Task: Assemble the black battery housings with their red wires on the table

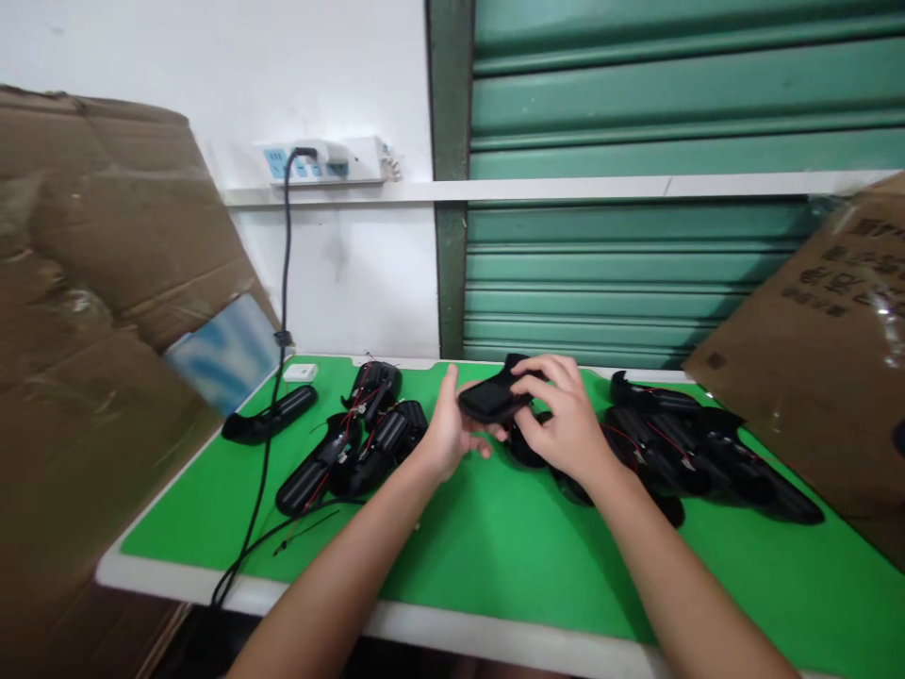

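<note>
Above the green table top I have a black plastic housing (493,398), curved with a wide flat end. My right hand (562,415) pinches its right side between thumb and fingers. Against its left end lies my left hand (449,429), thumb pointing up and fingers reaching underneath, supporting it. More black housings, some with thin red wires, lie in a pile (386,438) left of my left hand. A larger pile of them (679,448) lies to the right, partly behind my right forearm.
A single black housing (272,417) rests at the far left beside a small white box (301,373). From a wall socket strip (325,160) a black cable (285,273) hangs across the table. Cardboard boxes (91,311) (834,349) flank both sides; a green shutter (636,273) stands behind.
</note>
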{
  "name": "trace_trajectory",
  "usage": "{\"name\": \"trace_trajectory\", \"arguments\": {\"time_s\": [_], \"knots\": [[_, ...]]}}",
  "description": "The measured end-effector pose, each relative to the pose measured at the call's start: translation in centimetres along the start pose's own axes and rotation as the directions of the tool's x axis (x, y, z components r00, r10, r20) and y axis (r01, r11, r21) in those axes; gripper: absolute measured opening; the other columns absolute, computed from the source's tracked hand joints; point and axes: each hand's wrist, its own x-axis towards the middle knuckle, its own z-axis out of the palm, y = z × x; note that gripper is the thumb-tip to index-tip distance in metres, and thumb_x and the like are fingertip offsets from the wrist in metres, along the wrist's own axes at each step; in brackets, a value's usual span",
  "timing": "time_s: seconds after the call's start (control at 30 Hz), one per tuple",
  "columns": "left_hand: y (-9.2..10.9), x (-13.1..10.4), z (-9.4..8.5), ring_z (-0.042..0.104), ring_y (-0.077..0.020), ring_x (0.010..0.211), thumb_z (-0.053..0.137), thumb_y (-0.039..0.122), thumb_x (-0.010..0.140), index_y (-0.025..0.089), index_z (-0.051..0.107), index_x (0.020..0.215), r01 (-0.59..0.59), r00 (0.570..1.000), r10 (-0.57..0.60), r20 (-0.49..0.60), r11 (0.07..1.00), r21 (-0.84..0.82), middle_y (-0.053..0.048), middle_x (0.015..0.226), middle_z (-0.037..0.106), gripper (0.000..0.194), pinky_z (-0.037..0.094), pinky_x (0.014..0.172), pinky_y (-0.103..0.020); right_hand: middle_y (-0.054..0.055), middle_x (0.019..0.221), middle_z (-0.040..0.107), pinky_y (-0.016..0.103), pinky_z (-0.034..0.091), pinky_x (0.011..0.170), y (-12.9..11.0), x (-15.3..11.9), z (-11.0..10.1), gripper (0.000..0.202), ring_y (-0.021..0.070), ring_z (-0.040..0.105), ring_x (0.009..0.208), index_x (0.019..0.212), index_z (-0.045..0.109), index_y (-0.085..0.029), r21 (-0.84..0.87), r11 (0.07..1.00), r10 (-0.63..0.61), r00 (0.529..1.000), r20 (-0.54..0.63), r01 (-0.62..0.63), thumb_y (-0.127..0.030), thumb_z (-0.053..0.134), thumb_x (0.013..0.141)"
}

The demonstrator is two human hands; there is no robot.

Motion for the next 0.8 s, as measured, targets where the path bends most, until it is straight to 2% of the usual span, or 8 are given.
{"name": "trace_trajectory", "arguments": {"time_s": [0.17,0.27,0.37,0.43,0.5,0.57,0.7,0.8], "knots": [[0.8,-0.1,-0.5,0.059,-0.0122,0.052,0.043,0.035,0.098,0.015,0.061,0.094,0.045,0.999,-0.045,-0.005,0.993,-0.106,-0.002,0.071,0.062,0.027,0.04,0.039,-0.018,0.013,0.15,0.051,0.058,0.047,0.103,-0.1,-0.4,0.4,0.036,0.0366,0.045,0.135,0.115,0.073,-0.024,-0.201,0.967,-0.158,0.987,0.005,0.155,-0.011,0.063,0.083],[1.5,-0.3,-1.7,0.059,-0.0114,0.056,0.053,0.03,0.093,0.016,0.063,0.105,-0.169,0.978,0.17,-0.119,0.985,0.018,-0.002,0.079,0.065,0.021,0.043,0.043,-0.019,0.016,0.15,0.05,0.054,0.051,0.098,-0.4,-0.2,0.0,0.045,0.0356,0.052,0.129,0.133,0.066,-0.023,-0.231,0.965,-0.153,0.983,-0.101,0.127,-0.02,0.066,0.088],[3.3,-1.4,-4.2,0.067,-0.0136,0.075,0.058,0.03,0.093,0.017,0.059,0.129,-0.454,0.819,0.532,-0.213,0.829,0.328,-0.009,0.111,0.072,0.038,0.054,0.061,-0.022,0.013,0.133,0.063,0.047,0.055,0.089,-0.7,-0.1,-0.5,0.027,0.0305,0.061,0.116,0.116,0.075,-0.025,-0.189,0.973,-0.161,0.973,-0.163,0.13,-0.02,0.064,0.092],[4.6,-2.6,-6.6,0.071,-0.0187,0.094,0.056,0.031,0.095,0.016,0.054,0.137,-0.492,0.688,0.677,-0.263,0.7,0.518,-0.014,0.128,0.069,0.045,0.058,0.077,-0.028,0.012,0.122,0.067,0.042,0.056,0.083,-1.2,0.0,-0.4,0.022,0.027,0.064,0.107,0.108,0.076,-0.024,-0.16,0.975,-0.179,0.971,-0.155,0.155,-0.017,0.061,0.094],[5.5,-3.9,-9.1,0.07,-0.0251,0.11,0.051,0.031,0.096,0.014,0.052,0.14,-0.367,0.569,0.754,-0.328,0.59,0.719,-0.017,0.131,0.068,0.047,0.058,0.092,-0.038,0.011,0.113,0.069,0.038,0.056,0.08,-2.4,-0.1,0.1,0.024,0.0234,0.066,0.099,0.112,0.075,-0.022,-0.121,0.972,-0.213,0.97,-0.113,0.2,-0.015,0.058,0.096],[6.1,-5.1,-11.4,0.064,-0.0312,0.124,0.047,0.027,0.097,0.009,0.051,0.141,-0.136,0.503,0.797,-0.334,0.454,0.88,-0.021,0.133,0.066,0.048,0.051,0.106,-0.046,0.01,0.108,0.07,0.035,0.056,0.08,-4.0,-0.3,1.3,0.026,0.0206,0.067,0.094,0.116,0.073,-0.019,-0.072,0.96,-0.273,0.962,-0.023,0.271,-0.015,0.055,0.097],[6.4,-6.8,-15.6,0.06,-0.038,0.13,0.039,0.019,0.096,0.0,0.048,0.144,0.302,0.536,0.754,-0.379,0.249,0.92,-0.029,0.137,0.062,0.052,0.046,0.11,-0.051,0.009,0.107,0.073,0.033,0.053,0.071,-7.2,-1.7,5.1,0.028,0.0195,0.07,0.083,0.117,0.07,-0.015,-0.027,0.92,-0.372,0.892,0.257,0.392,-0.028,0.052,0.101],[6.5,-7.5,-18.5,0.067,-0.0395,0.121,0.039,0.02,0.095,0.001,0.048,0.144,0.478,0.59,0.651,-0.478,0.196,0.856,-0.03,0.129,0.067,0.053,0.051,0.103,-0.05,0.006,0.102,0.075,0.032,0.048,0.064,-7.8,-2.7,7.1,0.028,0.0183,0.069,0.074,0.117,0.069,-0.016,-0.018,0.914,-0.363,0.838,0.408,0.404,-0.034,0.058,0.098]]}}
